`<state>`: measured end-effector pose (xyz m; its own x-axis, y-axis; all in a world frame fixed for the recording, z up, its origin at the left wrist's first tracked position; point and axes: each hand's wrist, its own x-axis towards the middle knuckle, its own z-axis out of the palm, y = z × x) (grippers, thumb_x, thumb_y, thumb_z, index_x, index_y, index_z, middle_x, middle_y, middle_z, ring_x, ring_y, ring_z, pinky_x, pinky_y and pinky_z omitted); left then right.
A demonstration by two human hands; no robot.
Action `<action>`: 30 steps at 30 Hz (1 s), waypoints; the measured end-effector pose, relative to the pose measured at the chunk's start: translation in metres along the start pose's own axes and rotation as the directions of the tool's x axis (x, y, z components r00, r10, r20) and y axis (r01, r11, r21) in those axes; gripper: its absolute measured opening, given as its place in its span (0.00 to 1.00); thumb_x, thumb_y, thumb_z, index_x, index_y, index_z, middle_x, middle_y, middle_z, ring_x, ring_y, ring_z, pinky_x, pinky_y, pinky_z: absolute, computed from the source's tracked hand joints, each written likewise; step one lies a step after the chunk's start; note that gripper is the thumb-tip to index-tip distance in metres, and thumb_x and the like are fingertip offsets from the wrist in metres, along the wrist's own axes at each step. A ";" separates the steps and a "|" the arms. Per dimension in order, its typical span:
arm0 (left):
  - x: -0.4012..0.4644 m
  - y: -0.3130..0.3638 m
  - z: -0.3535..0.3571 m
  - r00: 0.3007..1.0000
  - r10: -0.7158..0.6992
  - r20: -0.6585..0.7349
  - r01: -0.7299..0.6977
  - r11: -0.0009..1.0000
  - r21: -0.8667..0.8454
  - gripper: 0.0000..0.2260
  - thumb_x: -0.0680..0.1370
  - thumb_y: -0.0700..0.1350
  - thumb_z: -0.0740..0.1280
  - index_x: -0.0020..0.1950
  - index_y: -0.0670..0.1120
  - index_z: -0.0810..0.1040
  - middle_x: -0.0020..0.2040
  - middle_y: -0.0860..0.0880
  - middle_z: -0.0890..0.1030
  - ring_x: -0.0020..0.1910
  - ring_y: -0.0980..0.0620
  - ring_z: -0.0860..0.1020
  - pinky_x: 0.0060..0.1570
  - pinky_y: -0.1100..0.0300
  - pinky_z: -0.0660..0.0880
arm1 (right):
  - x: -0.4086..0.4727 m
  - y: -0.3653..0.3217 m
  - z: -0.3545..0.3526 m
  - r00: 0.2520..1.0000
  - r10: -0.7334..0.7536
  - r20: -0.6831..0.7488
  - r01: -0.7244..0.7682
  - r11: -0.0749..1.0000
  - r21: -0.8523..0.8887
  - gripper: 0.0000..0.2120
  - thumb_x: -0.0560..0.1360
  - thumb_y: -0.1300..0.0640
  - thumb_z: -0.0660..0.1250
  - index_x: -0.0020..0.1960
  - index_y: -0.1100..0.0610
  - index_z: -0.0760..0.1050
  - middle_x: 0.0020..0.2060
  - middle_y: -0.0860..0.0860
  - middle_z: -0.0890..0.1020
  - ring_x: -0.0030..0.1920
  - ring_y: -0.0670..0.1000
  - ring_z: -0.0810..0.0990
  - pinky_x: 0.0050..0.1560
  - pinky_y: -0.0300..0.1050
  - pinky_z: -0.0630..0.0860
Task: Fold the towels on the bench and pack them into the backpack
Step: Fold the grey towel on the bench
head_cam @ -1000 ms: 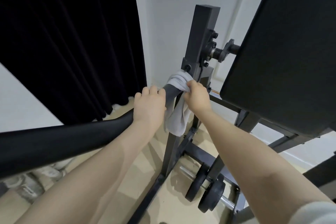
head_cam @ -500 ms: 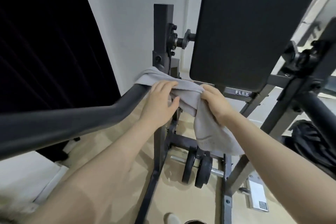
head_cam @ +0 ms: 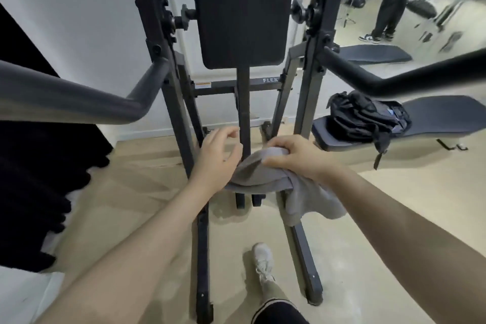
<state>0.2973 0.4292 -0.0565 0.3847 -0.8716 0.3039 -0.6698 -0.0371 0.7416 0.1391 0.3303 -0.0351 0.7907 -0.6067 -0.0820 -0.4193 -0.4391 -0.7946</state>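
A grey towel point(head_cam: 265, 179) hangs in the air in front of a dark gym frame point(head_cam: 244, 102). My right hand point(head_cam: 294, 155) grips its bunched upper edge, and loose cloth droops below my wrist. My left hand point(head_cam: 218, 155) sits just left of the towel with fingers loosely curled; its heel touches the cloth and it holds nothing I can see. A black backpack point(head_cam: 365, 118) lies slumped on the near end of a dark flat bench point(head_cam: 444, 116) at the right.
Two padded handle bars point(head_cam: 79, 97) reach toward me on either side of an upright back pad point(head_cam: 242, 13). A black curtain point(head_cam: 31, 192) hangs at the left. My white shoe point(head_cam: 263, 263) stands on the beige floor. A mirror at upper right reflects a standing person.
The towel has come off the left handle bar and now hangs lower in front of the frame. My left hand has let go of it. My view has swung right, revealing bench and backpack.
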 end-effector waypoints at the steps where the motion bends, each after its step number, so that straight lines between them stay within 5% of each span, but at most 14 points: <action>1: -0.008 0.005 0.009 0.997 -0.001 0.079 0.002 1.000 -0.014 0.14 0.78 0.42 0.61 0.63 0.46 0.71 0.55 0.54 0.73 0.55 0.58 0.69 0.55 0.66 0.66 | -0.016 0.005 0.004 0.999 0.044 0.000 -0.044 0.995 -0.087 0.05 0.72 0.53 0.69 0.47 0.52 0.78 0.39 0.45 0.79 0.42 0.44 0.76 0.39 0.29 0.71; 5: -0.033 0.037 0.048 0.873 0.049 0.485 -0.036 0.999 -0.037 0.14 0.77 0.45 0.64 0.62 0.50 0.72 0.52 0.55 0.74 0.51 0.57 0.73 0.49 0.65 0.71 | -0.083 0.029 0.012 0.977 0.205 -0.054 -0.212 0.948 -0.238 0.08 0.71 0.49 0.70 0.38 0.51 0.74 0.30 0.42 0.71 0.33 0.40 0.70 0.31 0.31 0.66; 9: -0.052 0.073 0.097 0.662 0.140 0.737 -0.168 0.985 -0.037 0.08 0.77 0.50 0.62 0.53 0.49 0.75 0.47 0.53 0.77 0.46 0.55 0.76 0.47 0.58 0.75 | -0.150 0.057 -0.002 0.935 0.289 -0.206 -0.309 0.949 -0.069 0.12 0.72 0.50 0.69 0.31 0.47 0.72 0.29 0.44 0.74 0.33 0.42 0.71 0.35 0.34 0.65; 13: -0.065 0.113 0.148 0.504 0.270 0.820 -0.215 0.959 -0.183 0.07 0.76 0.49 0.65 0.51 0.47 0.73 0.42 0.56 0.76 0.40 0.61 0.75 0.41 0.69 0.69 | -0.207 0.081 -0.030 0.861 0.375 -0.344 -0.395 0.919 0.011 0.05 0.72 0.52 0.69 0.40 0.53 0.80 0.32 0.45 0.77 0.35 0.42 0.73 0.37 0.33 0.67; 17: -0.078 0.149 0.206 0.384 0.314 0.868 -0.295 0.933 -0.207 0.07 0.74 0.45 0.67 0.51 0.49 0.74 0.44 0.57 0.78 0.46 0.64 0.76 0.45 0.65 0.71 | -0.264 0.112 -0.049 0.780 0.473 -0.409 -0.479 0.873 0.097 0.11 0.72 0.51 0.69 0.43 0.59 0.80 0.40 0.55 0.81 0.41 0.48 0.75 0.44 0.42 0.70; 20: -0.091 0.182 0.255 0.280 0.331 0.901 -0.341 0.912 -0.229 0.07 0.75 0.43 0.66 0.51 0.49 0.74 0.45 0.57 0.78 0.48 0.61 0.76 0.49 0.65 0.72 | -0.312 0.140 -0.064 0.714 0.538 -0.449 -0.520 0.836 0.176 0.11 0.73 0.50 0.68 0.44 0.59 0.80 0.41 0.54 0.82 0.42 0.48 0.76 0.42 0.39 0.70; 24: -0.112 0.226 0.318 0.269 0.371 0.889 -0.324 0.904 -0.279 0.04 0.74 0.41 0.67 0.49 0.45 0.76 0.41 0.56 0.77 0.45 0.53 0.76 0.46 0.63 0.72 | -0.367 0.179 -0.094 0.641 0.612 -0.463 -0.534 0.789 0.304 0.11 0.73 0.50 0.68 0.44 0.58 0.80 0.38 0.48 0.80 0.40 0.45 0.75 0.41 0.35 0.70; 28: -0.129 0.279 0.382 0.304 0.313 0.900 -0.245 0.938 -0.243 0.04 0.75 0.41 0.65 0.41 0.49 0.73 0.37 0.54 0.75 0.33 0.58 0.70 0.30 0.73 0.66 | -0.421 0.228 -0.136 0.586 0.657 -0.474 -0.513 0.754 0.409 0.10 0.71 0.49 0.68 0.42 0.56 0.80 0.39 0.47 0.80 0.41 0.46 0.77 0.43 0.39 0.74; 30: -0.133 0.300 0.410 0.305 0.311 0.900 -0.217 0.943 -0.252 0.04 0.75 0.40 0.64 0.42 0.47 0.73 0.40 0.54 0.75 0.38 0.58 0.72 0.36 0.73 0.67 | -0.442 0.249 -0.154 0.576 0.663 -0.478 -0.517 0.748 0.415 0.10 0.71 0.49 0.68 0.42 0.55 0.78 0.38 0.48 0.79 0.40 0.47 0.77 0.42 0.40 0.73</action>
<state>-0.2154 0.3340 -0.1193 -0.6626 -0.7173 -0.2156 -0.5555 0.2776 0.7838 -0.3834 0.3865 -0.1043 -0.0355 -0.9573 -0.2868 -0.5375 0.2602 -0.8021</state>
